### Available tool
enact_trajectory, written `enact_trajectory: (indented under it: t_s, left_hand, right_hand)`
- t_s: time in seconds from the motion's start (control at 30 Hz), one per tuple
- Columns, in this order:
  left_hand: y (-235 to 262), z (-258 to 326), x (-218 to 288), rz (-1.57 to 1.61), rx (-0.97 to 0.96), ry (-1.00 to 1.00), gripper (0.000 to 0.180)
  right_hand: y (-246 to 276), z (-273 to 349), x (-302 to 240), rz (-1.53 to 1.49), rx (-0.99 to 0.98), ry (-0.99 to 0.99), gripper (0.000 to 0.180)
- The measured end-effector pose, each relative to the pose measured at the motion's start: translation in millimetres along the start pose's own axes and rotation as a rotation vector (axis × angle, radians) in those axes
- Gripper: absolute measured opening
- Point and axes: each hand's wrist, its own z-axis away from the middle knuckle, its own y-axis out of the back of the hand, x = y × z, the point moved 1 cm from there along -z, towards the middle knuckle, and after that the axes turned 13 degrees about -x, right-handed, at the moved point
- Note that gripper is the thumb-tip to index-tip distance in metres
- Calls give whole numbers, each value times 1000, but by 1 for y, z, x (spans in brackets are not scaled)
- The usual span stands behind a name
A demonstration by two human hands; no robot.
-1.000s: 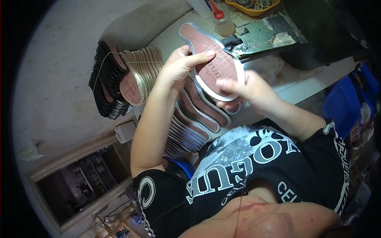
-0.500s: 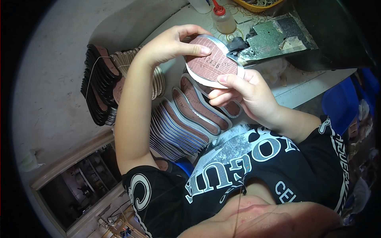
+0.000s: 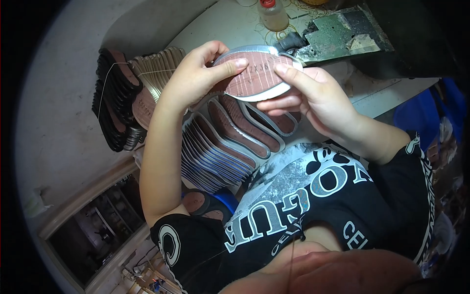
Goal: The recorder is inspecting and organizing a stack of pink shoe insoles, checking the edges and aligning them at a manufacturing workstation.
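A reddish-brown insole [image 3: 257, 81] with a pale silvery rim, bent across its width, is held up between both hands. My left hand [image 3: 203, 68] pinches its left end, thumb on the brown face and the other fingers partly hidden behind. On its right end, my right hand [image 3: 316, 93] presses the thumb on the face, with fingers underneath. Just past the insole's far edge is a dark fitting [image 3: 292, 41] on a worn green machine plate [image 3: 338, 36]. Below the hands, a fanned row of similar insoles [image 3: 213, 159] lies on the table.
Tied bundles of black-edged insoles [image 3: 112, 98] and cream-edged insoles [image 3: 156, 71] stand against the wall at left. A red-capped bottle [image 3: 273, 18] is at the back of the white table [image 3: 210, 27]. Blue plastic [image 3: 416, 115] shows at right, and two dark-rimmed pieces [image 3: 193, 202] lie near my left elbow.
The insole has shifted left and slightly down from the machine plate and turned flatter, its face more curved. My right thumb has moved up onto its face. The view has shifted slightly.
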Motion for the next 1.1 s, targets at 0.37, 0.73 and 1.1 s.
enact_trajectory:
  t_s: [0.37,0.73,1.1]
  left_hand:
    - [-1,3,-22,-158,240,62,44]
    - [-31,-2,-28,82,162,85,54]
    - [-24,10,-11,63,92,78,47]
  right_hand:
    - [24,-33,9,181,-83,64,33]
    - [38,-29,17,597,-100,-21,24]
    - [28,-19,19,240,-243,-89,28]
